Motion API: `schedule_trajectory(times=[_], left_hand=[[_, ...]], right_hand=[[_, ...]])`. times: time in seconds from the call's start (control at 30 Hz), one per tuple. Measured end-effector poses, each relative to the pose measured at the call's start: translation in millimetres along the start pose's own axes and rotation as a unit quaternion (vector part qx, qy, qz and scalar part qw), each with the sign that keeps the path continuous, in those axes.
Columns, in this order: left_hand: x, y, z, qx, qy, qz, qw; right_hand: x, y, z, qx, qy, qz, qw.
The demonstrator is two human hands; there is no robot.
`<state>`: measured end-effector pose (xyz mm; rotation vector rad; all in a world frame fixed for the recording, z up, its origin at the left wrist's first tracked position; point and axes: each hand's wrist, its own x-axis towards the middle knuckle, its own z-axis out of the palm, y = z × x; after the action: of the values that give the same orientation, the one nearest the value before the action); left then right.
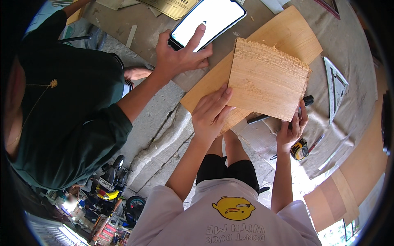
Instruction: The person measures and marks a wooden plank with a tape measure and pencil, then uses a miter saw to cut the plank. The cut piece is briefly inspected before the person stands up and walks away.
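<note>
The board is in the middle, up over the long board. I can't tell if the two touch. The left hand grips the board at its near left corner, fingers on top. The right hand grips it by the near right corner. The board's far and right edges are rough and hairy, and its left and near edges look straight. The long board slants from near left to far right. Its near left end seems to poke out past the edge of the tabletop.

A black marker lies partly under the board and just beside the right hand. A yellow and black tape measure is near the right wrist, with a pen next to it. The triangle lies to the right, with bare tabletop between it and the board. Big brown sheets stand past the tabletop's right edge.

On the left, another person's hand holds a phone with a white screen, near the long board and a gold plate.
</note>
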<state>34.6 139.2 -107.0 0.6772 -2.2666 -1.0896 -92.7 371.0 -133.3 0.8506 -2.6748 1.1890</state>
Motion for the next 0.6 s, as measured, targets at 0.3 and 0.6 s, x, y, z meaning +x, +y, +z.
schedule_trajectory(times=[0.3, 0.6], left_hand=[[-2.1, 1.9, 2.8, 0.005, 0.015, -0.017, 1.0], [-3.1, 2.1, 3.1, 0.007, 0.016, -0.021, 1.0]], right_hand=[[-0.6, 2.4, 0.2, 0.005, -0.001, -0.003, 1.0], [0.9, 0.5, -1.3, 0.006, -0.005, -0.004, 1.0]])
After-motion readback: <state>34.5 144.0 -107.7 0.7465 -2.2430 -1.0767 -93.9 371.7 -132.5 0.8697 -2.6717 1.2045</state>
